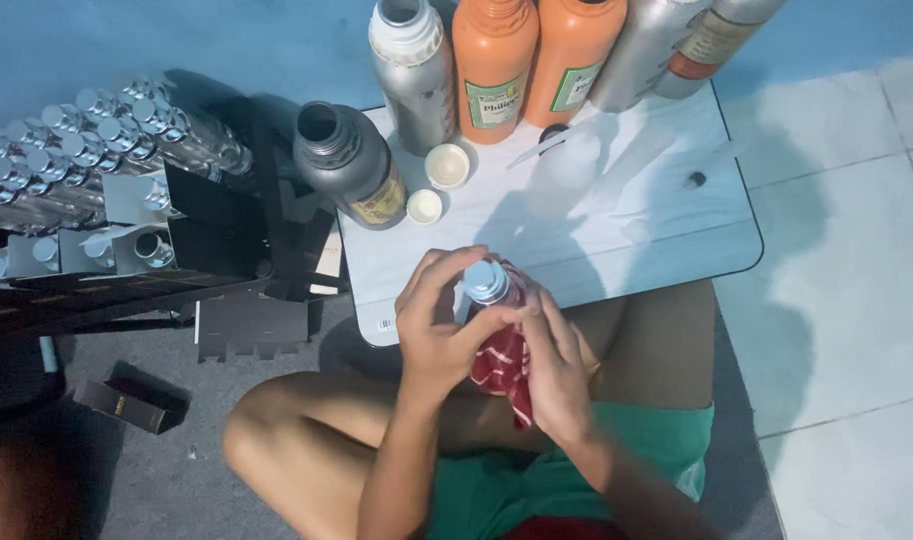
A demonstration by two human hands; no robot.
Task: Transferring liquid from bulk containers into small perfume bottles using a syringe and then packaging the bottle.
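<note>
Far left of the hands, rows of silver-capped vials (87,130) lie racked beside dark cardboard trays (227,240) on the grey mat. Left hand (439,330) is closed around a small silver-capped bottle (487,283), thumb across the front; right hand (555,375) grips a red-and-white cloth (502,365) wrapped on the bottle's lower body. Bottle sits between both hands, long axis roughly upright, cap toward the camera; left hand nearer the cap. Just above the hands: low white table (637,250) with two loose white caps (447,165), an open dark metal bottle (349,165), two orange bottles (495,65), silver ones. Right: pale tiled floor (847,260).
</note>
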